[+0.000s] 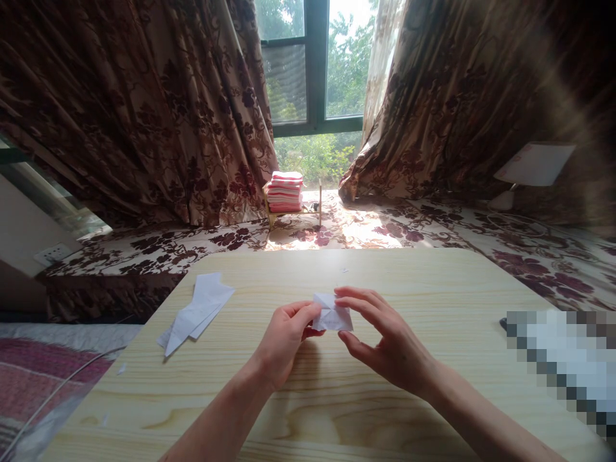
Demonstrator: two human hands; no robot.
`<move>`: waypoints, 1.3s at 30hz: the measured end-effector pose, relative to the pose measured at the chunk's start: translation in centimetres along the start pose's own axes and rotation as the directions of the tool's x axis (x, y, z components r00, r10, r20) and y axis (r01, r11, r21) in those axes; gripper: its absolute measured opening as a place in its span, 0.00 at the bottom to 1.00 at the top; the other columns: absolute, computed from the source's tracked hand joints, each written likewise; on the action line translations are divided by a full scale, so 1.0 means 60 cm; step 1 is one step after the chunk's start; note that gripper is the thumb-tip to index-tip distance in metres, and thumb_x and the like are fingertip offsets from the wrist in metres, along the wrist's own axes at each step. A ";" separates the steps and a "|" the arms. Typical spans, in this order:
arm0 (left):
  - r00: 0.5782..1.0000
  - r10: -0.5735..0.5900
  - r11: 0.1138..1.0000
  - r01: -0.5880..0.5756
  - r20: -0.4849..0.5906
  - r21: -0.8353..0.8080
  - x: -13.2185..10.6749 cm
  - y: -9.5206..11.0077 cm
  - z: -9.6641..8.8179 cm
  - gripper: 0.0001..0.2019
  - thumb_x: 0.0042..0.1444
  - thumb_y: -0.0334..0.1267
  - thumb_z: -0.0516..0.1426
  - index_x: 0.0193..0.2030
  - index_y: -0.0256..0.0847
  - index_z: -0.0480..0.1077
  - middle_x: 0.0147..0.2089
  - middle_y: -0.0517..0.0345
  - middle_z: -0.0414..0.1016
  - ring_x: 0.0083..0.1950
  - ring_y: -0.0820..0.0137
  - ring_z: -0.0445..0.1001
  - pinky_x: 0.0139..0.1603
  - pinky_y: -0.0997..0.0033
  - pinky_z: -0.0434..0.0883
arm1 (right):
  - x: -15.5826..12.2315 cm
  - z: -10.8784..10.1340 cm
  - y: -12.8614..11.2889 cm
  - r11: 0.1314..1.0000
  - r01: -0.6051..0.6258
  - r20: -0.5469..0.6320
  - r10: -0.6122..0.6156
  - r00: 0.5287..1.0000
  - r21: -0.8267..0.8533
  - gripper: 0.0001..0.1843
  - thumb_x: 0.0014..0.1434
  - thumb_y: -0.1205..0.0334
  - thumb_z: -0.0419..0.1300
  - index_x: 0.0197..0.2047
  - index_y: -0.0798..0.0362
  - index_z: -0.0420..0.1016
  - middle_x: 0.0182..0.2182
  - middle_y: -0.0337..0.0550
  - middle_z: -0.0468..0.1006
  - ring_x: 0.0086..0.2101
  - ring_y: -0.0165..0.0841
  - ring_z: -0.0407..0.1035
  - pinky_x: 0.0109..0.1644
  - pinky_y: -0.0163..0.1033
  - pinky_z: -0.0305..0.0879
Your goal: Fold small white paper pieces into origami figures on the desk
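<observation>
A small folded square of white paper (332, 317), with crease lines meeting near its middle, is held just above the wooden table (231, 398). My left hand (287, 333) pinches its left side, thumb on top and fingers underneath. At the right side of the square is my right hand (385, 337), its fingers spread. Its fingertips lie at the upper edge and its thumb is by the lower right corner; whether they press on the paper I cannot tell. Other folded white papers (197, 311) lie overlapping at the table's left.
Paper scraps (121, 369) lie on the tabletop. A pixelated object (563, 366) rests at the right edge. Beyond the table, a small rack (320, 205) holds folded pink and white cloths (285, 192) on a flowered cover, and a lamp (534, 163) stands right. A cable (62, 388) runs left.
</observation>
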State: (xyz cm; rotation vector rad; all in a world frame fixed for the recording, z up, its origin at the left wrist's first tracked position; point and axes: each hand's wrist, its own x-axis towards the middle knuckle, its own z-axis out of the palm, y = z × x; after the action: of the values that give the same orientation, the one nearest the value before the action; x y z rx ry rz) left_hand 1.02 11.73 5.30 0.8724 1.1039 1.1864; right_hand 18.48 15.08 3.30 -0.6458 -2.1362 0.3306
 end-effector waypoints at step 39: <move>0.999 -0.004 0.999 0.002 0.051 0.038 -0.002 -0.007 0.002 0.10 0.52 0.40 0.59 0.32 0.34 0.77 0.30 0.56 0.71 0.37 0.70 0.67 0.40 0.71 0.64 | -0.005 0.003 -0.003 0.976 -0.143 0.011 0.143 0.990 0.163 0.14 0.55 0.71 0.57 0.44 0.51 0.69 0.50 0.52 0.70 0.51 0.40 0.66 0.53 0.48 0.65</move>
State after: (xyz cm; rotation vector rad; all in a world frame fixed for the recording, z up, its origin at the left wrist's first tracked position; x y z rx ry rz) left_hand 1.23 11.54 4.96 0.9245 1.0887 1.1381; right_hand 18.43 14.75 3.08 -0.7054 -2.0409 0.5777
